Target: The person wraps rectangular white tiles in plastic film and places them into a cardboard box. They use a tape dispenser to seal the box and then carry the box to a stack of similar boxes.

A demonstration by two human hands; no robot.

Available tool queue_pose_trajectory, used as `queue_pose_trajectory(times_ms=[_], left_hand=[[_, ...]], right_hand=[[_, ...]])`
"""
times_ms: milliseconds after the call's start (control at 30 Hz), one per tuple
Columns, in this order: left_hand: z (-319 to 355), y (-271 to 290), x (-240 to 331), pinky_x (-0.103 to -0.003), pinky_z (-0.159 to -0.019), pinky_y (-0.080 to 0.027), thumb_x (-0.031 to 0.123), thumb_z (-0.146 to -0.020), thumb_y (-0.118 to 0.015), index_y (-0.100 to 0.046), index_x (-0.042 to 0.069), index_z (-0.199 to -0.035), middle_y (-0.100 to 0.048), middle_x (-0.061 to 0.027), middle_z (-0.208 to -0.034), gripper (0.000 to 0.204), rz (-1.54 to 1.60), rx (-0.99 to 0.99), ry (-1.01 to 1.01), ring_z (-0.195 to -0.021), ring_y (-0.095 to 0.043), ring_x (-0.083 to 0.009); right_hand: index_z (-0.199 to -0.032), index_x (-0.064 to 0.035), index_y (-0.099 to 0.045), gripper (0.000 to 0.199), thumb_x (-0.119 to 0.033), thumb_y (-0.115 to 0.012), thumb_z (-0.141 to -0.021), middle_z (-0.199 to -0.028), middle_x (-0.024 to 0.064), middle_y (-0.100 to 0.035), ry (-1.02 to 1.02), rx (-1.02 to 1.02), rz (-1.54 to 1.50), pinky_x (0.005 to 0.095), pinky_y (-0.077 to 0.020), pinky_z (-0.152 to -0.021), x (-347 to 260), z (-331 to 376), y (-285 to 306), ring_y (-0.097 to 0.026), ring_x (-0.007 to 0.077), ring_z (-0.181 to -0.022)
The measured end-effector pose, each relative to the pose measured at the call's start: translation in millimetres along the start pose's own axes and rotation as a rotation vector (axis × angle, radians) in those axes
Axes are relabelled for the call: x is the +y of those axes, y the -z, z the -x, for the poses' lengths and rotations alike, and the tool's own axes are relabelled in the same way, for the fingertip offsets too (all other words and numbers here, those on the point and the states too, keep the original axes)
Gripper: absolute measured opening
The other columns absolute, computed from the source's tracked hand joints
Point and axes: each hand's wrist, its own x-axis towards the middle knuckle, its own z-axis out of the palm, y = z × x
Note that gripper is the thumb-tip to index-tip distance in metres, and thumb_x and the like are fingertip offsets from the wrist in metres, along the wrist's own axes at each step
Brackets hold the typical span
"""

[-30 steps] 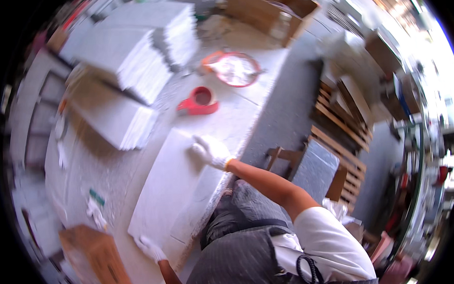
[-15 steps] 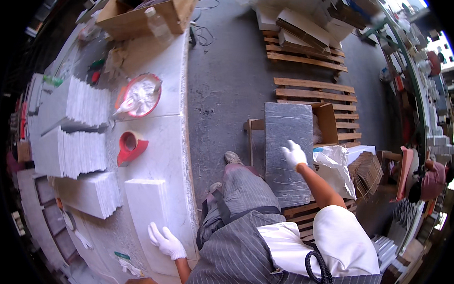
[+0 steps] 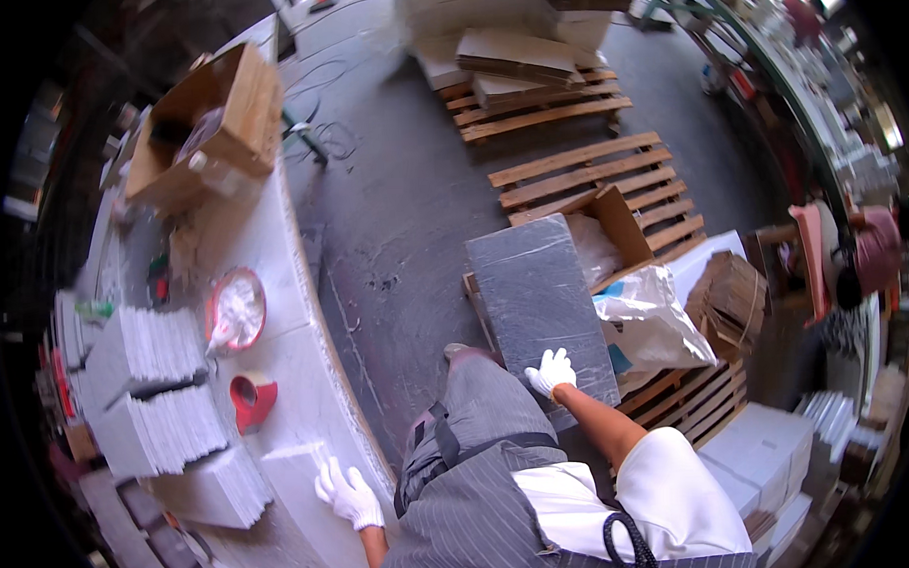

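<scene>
My left hand, in a white glove, is over the near edge of a white stone tile on the pale bench; its fingers are spread, and I cannot tell if they touch the tile. My right hand, gloved too, rests with parted fingers at the near end of a dark grey stone slab standing off the floor on a wooden support. Neither hand holds anything. Beyond the left hand lie a red tape dispenser and a red-rimmed bowl of white material.
Rows of white tiles line the bench's left side. A large cardboard box sits at its far end. Right of the slab are an open carton, crumpled white wrapping and wooden pallets. A person in pink is at far right.
The view has turned right, shifting the bench and slab leftward. My right hand has moved back toward the slab's near end. My left hand stays open near the white tile.
</scene>
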Motion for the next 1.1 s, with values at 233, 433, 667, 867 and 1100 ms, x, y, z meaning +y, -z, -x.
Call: queue_pose_trajectory(times_ms=[233, 433, 667, 867, 1100], left_hand=[[5, 8, -25, -0.049, -0.105, -0.036, 0.016, -0.084, -0.064, -0.062, 0.007, -0.121, -0.054, -0.0116, -0.130, 0.039, -0.177, -0.042, -0.290, -0.124, -0.040, -0.0360], [-15, -5, -70, -0.045, -0.102, -0.038, 0.008, -0.078, -0.067, -0.069, 0.007, -0.107, -0.064, -0.0060, -0.112, 0.028, 0.032, 0.032, -0.584, -0.117, -0.046, -0.0309], [1, -16, -66, -0.044, -0.099, -0.041, 0.006, -0.078, -0.068, -0.071, 0.008, -0.100, -0.066, -0.0056, -0.107, 0.023, 0.167, 0.255, -0.547, -0.113, -0.050, -0.0308], [1, -7, -66, -0.041, -0.097, -0.042, 0.013, -0.074, -0.071, -0.073, 0.015, -0.094, -0.068, -0.0004, -0.104, 0.020, 0.226, 0.277, -0.473, -0.111, -0.052, -0.0260], [11, 13, -74, -0.044, -0.097, -0.043, 0.024, -0.078, -0.069, -0.071, 0.023, -0.096, -0.065, 0.0026, -0.105, 0.018, 0.176, 0.256, -0.324, -0.116, -0.050, -0.0263]], right_hand=[[-0.138, -0.0103, -0.047, 0.062, -0.047, -0.057, -0.089, -0.148, 0.0227, -0.035, 0.048, 0.079, -0.078, 0.0475, -0.0427, -0.103, 13, 12, -10, -0.040, 0.0399, -0.134], [-0.137, -0.0161, -0.053, 0.053, -0.046, -0.048, -0.093, -0.153, 0.0108, -0.036, 0.174, 0.027, -0.139, 0.0466, -0.0405, -0.107, 55, 47, -78, -0.040, 0.0319, -0.136], [-0.125, -0.0137, -0.064, 0.051, -0.047, -0.045, -0.092, -0.131, 0.0140, -0.060, 0.167, -0.067, -0.397, 0.0412, -0.0436, -0.103, 157, 74, -168, -0.056, 0.0333, -0.122], [-0.098, -0.0083, -0.072, 0.048, -0.047, -0.046, -0.088, -0.103, 0.0209, -0.068, 0.436, -0.024, -0.254, 0.0452, -0.0497, -0.082, 189, 120, -175, -0.064, 0.0391, -0.100], [-0.105, -0.0099, -0.069, 0.041, -0.042, -0.049, -0.090, -0.106, 0.0179, -0.068, 0.565, -0.148, -0.041, 0.0432, -0.0503, -0.084, 170, 62, -176, -0.064, 0.0354, -0.101]])
